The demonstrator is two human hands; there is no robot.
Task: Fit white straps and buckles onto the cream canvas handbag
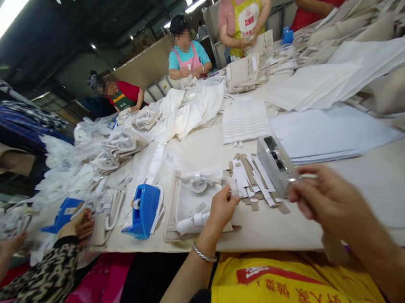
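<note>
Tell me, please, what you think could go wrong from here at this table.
The right hand is at the end of the silver dispenser; a tug might shift it into the loose strips beside it and scatter them. The blue dispenser stands near the front edge of the table, so a knock could perhaps send it over.
</note>
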